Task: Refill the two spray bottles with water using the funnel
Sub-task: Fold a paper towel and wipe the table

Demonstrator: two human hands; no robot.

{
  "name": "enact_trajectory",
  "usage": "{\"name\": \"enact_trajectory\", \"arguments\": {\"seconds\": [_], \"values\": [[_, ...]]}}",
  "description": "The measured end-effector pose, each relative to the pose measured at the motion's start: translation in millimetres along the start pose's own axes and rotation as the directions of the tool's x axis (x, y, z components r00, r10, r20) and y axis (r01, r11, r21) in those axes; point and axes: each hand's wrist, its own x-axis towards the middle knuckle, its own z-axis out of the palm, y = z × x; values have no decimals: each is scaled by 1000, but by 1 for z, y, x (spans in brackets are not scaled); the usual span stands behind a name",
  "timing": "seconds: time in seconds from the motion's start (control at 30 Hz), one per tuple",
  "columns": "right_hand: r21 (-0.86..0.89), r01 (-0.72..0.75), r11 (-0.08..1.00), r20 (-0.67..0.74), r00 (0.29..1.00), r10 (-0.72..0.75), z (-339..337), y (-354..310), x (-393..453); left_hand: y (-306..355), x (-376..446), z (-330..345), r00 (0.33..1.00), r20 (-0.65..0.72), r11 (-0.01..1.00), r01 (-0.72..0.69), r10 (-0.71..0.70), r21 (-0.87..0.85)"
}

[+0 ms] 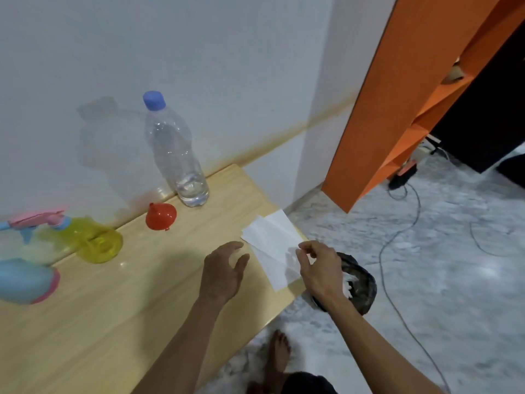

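A person stands at a pale wooden desk point(113, 322) set against a white wall, seen from above. The 2 hands are apart near the desk's right end. The left hand point(223, 270) hovers over the desk with fingers spread and relaxed, holding nothing. The right hand point(319, 268) pinches the edge of a white paper sheet point(274, 245) between thumb and fingertips; the sheet lies flat at the desk's right corner.

A red funnel point(160, 216) lies tipped on the desk near the wall. Just beside it, to the right, stands a clear water bottle point(177, 155) with a blue cap, upright, with a little water at its bottom. At the left, a yellow spray bottle point(93, 241) with a pink and blue trigger head lies tilted towards the wall. A blue spray bottle point(24, 280) with a pink base sits at the far left edge, partly cut off and blurred, so its pose is hard to tell.

On the marbled floor, just beside the desk's right end, sits a dark bin point(359, 284) with white scraps inside. An orange shelf unit point(397, 95) leans into view at upper right, and 1 bare foot point(279, 354) shows below
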Motion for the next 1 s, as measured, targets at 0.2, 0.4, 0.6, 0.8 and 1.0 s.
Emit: {"name": "enact_trajectory", "arguments": {"seconds": [0.2, 0.4, 0.6, 0.8, 1.0], "values": [[-134, 59, 989, -44, 997, -66, 20, 16, 26, 2, 47, 34, 996, 53, 995, -73, 70, 63], [-293, 146, 945, -83, 981, -177, 43, 24, 55, 2, 86, 67, 986, 68, 975, -162, 153, 152], [-317, 129, 940, -127, 976, -177, 60, 35, 60, -7, 111, 90, 955, 117, 911, -295, 272, 286], [-244, 92, 965, -132, 983, -127, 65, 41, 59, -15, 115, 94, 939, 104, 903, -343, 327, 260], [-133, 62, 989, -183, 979, -86, 63, 38, 58, -17, 112, 90, 916, 9, 894, -393, 401, 217]]}}
